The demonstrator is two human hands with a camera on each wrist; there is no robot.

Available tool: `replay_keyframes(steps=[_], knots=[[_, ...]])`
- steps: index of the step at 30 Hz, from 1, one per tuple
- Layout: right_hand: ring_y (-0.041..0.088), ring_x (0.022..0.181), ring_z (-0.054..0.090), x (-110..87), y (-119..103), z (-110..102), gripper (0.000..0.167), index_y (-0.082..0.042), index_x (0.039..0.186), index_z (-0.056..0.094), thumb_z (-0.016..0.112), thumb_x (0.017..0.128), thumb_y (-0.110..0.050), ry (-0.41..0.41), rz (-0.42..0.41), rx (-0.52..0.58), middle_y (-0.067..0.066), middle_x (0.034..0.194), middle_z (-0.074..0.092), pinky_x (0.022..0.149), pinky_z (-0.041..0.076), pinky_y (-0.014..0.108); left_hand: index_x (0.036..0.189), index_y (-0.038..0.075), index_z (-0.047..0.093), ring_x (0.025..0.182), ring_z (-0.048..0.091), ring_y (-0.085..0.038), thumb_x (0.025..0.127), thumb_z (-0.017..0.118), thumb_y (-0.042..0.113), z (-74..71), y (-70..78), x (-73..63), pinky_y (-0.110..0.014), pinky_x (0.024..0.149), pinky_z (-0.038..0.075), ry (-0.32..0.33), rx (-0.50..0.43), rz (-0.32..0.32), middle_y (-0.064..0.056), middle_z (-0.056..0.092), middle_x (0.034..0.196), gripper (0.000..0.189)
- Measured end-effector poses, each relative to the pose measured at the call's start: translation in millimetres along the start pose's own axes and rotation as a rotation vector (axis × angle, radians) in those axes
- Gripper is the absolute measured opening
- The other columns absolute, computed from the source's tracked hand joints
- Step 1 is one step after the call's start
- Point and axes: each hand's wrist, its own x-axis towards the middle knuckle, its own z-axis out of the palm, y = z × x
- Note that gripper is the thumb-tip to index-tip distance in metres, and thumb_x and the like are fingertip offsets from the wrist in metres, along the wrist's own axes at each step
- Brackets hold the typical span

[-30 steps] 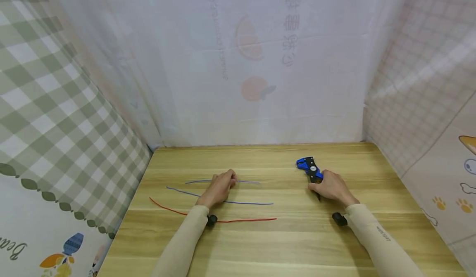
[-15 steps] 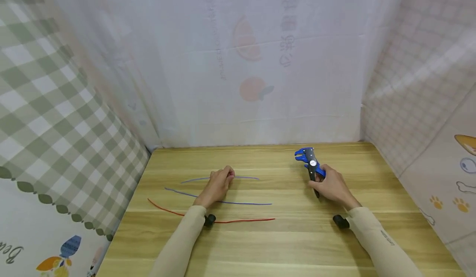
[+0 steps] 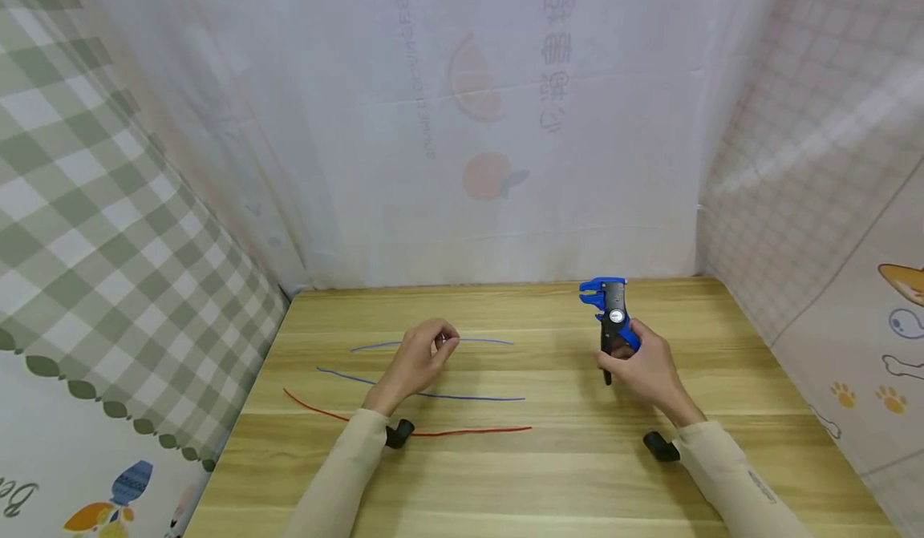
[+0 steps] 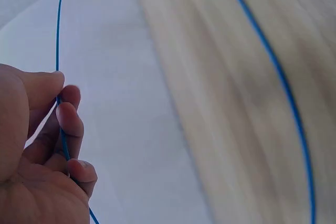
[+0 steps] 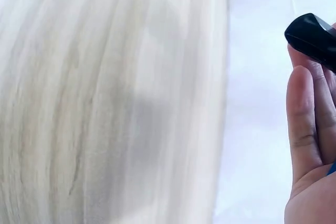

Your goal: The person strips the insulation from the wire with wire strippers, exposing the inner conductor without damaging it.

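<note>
My left hand [image 3: 417, 359] pinches a thin blue wire [image 3: 487, 341] near its middle, with both ends sticking out sideways. The left wrist view shows that wire [image 4: 58, 35] between thumb and fingertips, running down past the curled lower fingers. In my right hand [image 3: 650, 370] is a blue and black wire stripper [image 3: 613, 301], gripped by its handles with the head upright and its jaws facing left. Only a black handle end [image 5: 307, 34] and some fingers [image 5: 302, 124] appear in the right wrist view.
A second blue wire [image 3: 472, 398] lies on the wooden table [image 3: 549, 482] behind my left wrist. Closer to me is a red wire [image 3: 476, 431], partly covered by the left forearm. White and checked cloths [image 3: 361, 225] hang around the table's back and sides.
My right hand has raised the wire stripper from near the tabletop and turned it more upright. The left hand has lifted its blue wire a little. The other wires stay put.
</note>
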Motion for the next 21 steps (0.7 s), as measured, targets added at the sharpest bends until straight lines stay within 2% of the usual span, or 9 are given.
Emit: replay_keyframes(steps=[5, 11, 14, 17, 21], knots=[[0.001, 0.079, 0.076, -12.2, -12, -4, 0.046, -0.002, 0.126, 0.071, 0.093, 0.096, -0.030, 0.015, -0.022, 0.031, 0.009, 0.094, 0.084, 0.072, 0.059, 0.022, 0.108, 0.004, 0.076, 0.086, 0.067, -0.016, 0.107, 0.074, 0.000, -11.0, 16.7, -1.1, -0.042, 0.076, 0.064, 0.077, 0.014, 0.078, -0.008, 0.076, 0.101, 0.005], [0.002, 0.084, 0.081, -23.2, -22, -5, 0.048, -0.003, 0.139, 0.074, 0.090, 0.099, -0.024, -0.003, -0.101, 0.111, 0.010, 0.104, 0.087, 0.078, 0.063, 0.017, 0.104, 0.006, 0.078, 0.083, 0.067, -0.016, 0.104, 0.078, 0.000, -21.0, 31.6, -1.9, -0.036, 0.073, 0.061, 0.226, 0.041, 0.127, -0.008, 0.077, 0.099, 0.006], [0.003, 0.086, 0.083, -26.0, -27, -5, 0.046, -0.003, 0.140, 0.073, 0.089, 0.100, -0.019, -0.004, -0.147, 0.150, 0.009, 0.106, 0.086, 0.080, 0.065, 0.017, 0.103, 0.006, 0.078, 0.082, 0.067, -0.016, 0.103, 0.079, 0.000, -26.3, 39.2, -1.7, -0.031, 0.073, 0.060, 0.285, 0.036, 0.151, -0.008, 0.077, 0.097, 0.006], [0.004, 0.089, 0.084, -28.4, -32, -5, 0.045, -0.004, 0.140, 0.071, 0.088, 0.101, -0.018, -0.024, -0.171, 0.182, 0.005, 0.105, 0.087, 0.083, 0.065, 0.017, 0.101, 0.005, 0.079, 0.081, 0.068, -0.016, 0.102, 0.080, -0.001, -31.2, 46.1, -1.8, -0.027, 0.073, 0.058, 0.324, 0.036, 0.176, -0.008, 0.077, 0.095, 0.006], [0.008, 0.094, 0.086, -31.3, -37, -5, 0.048, -0.006, 0.147, 0.068, 0.086, 0.103, -0.016, -0.062, -0.201, 0.228, 0.000, 0.109, 0.088, 0.087, 0.066, 0.018, 0.100, 0.005, 0.079, 0.081, 0.069, -0.016, 0.101, 0.082, 0.000, -36.9, 53.6, -1.9, -0.027, 0.073, 0.059, 0.352, 0.046, 0.196, -0.008, 0.077, 0.093, 0.006]])
